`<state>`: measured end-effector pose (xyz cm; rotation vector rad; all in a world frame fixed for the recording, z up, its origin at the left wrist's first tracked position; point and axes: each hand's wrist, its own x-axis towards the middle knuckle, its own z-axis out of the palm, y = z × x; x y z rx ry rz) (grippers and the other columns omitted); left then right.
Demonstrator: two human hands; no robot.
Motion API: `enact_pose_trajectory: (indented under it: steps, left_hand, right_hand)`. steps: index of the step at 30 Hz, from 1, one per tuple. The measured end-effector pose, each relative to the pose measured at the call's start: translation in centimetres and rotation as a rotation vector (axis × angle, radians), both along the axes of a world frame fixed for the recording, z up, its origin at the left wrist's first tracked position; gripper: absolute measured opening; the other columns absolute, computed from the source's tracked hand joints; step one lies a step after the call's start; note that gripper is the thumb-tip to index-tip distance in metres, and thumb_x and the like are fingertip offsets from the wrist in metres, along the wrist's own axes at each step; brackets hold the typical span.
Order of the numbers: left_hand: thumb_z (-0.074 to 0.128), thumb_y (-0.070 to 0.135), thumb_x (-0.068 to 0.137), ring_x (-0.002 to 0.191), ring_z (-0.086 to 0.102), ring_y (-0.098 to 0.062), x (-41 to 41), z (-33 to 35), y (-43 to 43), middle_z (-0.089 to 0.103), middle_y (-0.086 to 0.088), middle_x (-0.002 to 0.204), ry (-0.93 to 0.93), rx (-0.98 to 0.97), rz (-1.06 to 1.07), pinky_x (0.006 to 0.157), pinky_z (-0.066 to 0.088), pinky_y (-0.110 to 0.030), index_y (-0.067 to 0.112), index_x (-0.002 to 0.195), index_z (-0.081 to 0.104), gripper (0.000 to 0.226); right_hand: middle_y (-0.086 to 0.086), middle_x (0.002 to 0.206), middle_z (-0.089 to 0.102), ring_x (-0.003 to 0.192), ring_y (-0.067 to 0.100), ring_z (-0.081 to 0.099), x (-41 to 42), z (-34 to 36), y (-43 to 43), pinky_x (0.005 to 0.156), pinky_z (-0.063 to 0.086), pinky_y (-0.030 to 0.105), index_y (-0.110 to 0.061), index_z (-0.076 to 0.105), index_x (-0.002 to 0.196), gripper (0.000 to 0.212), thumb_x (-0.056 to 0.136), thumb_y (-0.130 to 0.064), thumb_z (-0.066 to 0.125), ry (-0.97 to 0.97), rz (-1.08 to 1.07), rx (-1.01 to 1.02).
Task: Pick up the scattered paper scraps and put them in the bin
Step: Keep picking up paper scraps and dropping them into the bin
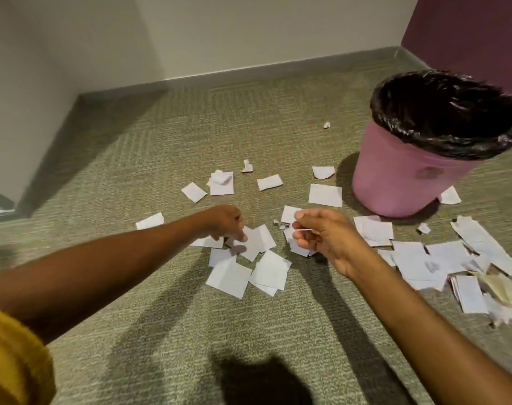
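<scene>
Many flat white paper scraps (230,279) — right hand (326,238) grip pinches one, left hand (225,222) grip closing on another.

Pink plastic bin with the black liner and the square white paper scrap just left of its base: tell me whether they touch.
Apart. The head view shows a strip of green carpet between the paper scrap and the bin.

A mustard-yellow sleeve (12,355) is bunched high on the left arm; both forearms are bare.
</scene>
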<state>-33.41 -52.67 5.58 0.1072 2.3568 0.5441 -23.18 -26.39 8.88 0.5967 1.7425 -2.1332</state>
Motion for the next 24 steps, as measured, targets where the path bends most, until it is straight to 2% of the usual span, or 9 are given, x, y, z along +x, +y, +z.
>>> enact_pose_trajectory:
  steps: [2,4,6,8,11,15,18,24]
  left_hand:
    - [0.095,0.036,0.077,0.085,0.062,-0.018,1.8,-1.8,-2.0,0.068,-0.003,0.099,0.021,-0.045,-0.086,0.065,0.048,-0.027,0.015,0.106,0.063,0.048]
    - [0.096,0.054,0.066,0.099,0.058,-0.021,3.4,-3.4,-3.2,0.058,-0.001,0.109,0.09,-0.119,-0.213,0.073,0.049,-0.031,0.02,0.115,0.059,0.07]
    - [0.093,0.064,0.061,0.115,0.052,-0.025,4.9,-4.6,-3.9,0.05,-0.003,0.125,0.175,-0.2,-0.306,0.087,0.051,-0.037,0.025,0.134,0.053,0.092]
    - [0.091,0.065,0.063,0.128,0.044,-0.025,6.1,-5.2,-4.1,0.044,-0.003,0.138,0.241,-0.249,-0.352,0.092,0.05,-0.043,0.034,0.146,0.044,0.1]
    - [0.09,0.058,0.068,0.131,0.045,-0.024,7.2,-5.5,-4.2,0.042,0.0,0.141,0.306,-0.258,-0.352,0.09,0.053,-0.044,0.046,0.148,0.039,0.095]
    - [0.089,0.049,0.077,0.129,0.049,-0.022,7.9,-4.8,-3.9,0.039,0.001,0.147,0.395,-0.274,-0.412,0.084,0.056,-0.041,0.05,0.15,0.04,0.088]
    - [0.082,0.043,0.087,0.133,0.049,-0.022,8.5,-4.5,-3.6,0.038,0.002,0.156,0.496,-0.268,-0.547,0.088,0.056,-0.038,0.046,0.148,0.052,0.068]
    - [0.084,0.039,0.083,0.136,0.046,-0.026,9.0,-4.4,-2.9,0.044,-0.002,0.151,0.49,-0.269,-0.537,0.098,0.047,-0.042,0.026,0.136,0.059,0.06]
  right_hand:
    - [0.012,0.094,0.079,0.082,0.022,0.074,1.3,-2.7,-1.8,0.072,0.063,0.034,-0.006,0.076,0.108,0.016,0.094,-0.01,0.081,-0.026,0.06,0.112]
    - [0.007,0.099,0.079,0.089,0.022,0.074,2.6,-5.5,-3.1,0.072,0.061,0.034,-0.012,0.076,0.106,0.02,0.089,-0.018,0.086,-0.002,0.134,0.251]
    - [0.001,0.106,0.076,0.099,0.021,0.072,3.7,-7.9,-4.1,0.081,0.058,0.032,-0.017,0.075,0.109,0.029,0.085,-0.024,0.09,0.082,0.238,0.441]
    - [-0.009,0.122,0.069,0.117,0.017,0.064,4.4,-9.6,-5.0,0.093,0.055,0.035,-0.02,0.071,0.124,0.047,0.083,-0.032,0.092,0.195,0.365,0.683]
    - [-0.008,0.145,0.057,0.138,0.021,0.043,5.2,-10.5,-5.8,0.104,0.049,0.043,-0.025,0.058,0.146,0.073,0.084,-0.046,0.087,0.303,0.5,1.004]
    - [0.002,0.147,0.054,0.135,0.026,0.044,5.8,-11.1,-6.5,0.105,0.048,0.043,-0.019,0.051,0.151,0.074,0.089,-0.047,0.082,0.413,0.59,1.25]
    - [0.003,0.14,0.058,0.133,0.027,0.047,6.0,-11.4,-6.8,0.101,0.049,0.043,-0.02,0.055,0.148,0.067,0.091,-0.043,0.082,0.382,0.568,1.235]
    - [0.001,0.124,0.064,0.118,0.025,0.054,5.9,-11.6,-7.0,0.088,0.05,0.041,-0.022,0.065,0.132,0.053,0.087,-0.04,0.086,0.389,0.525,1.209]
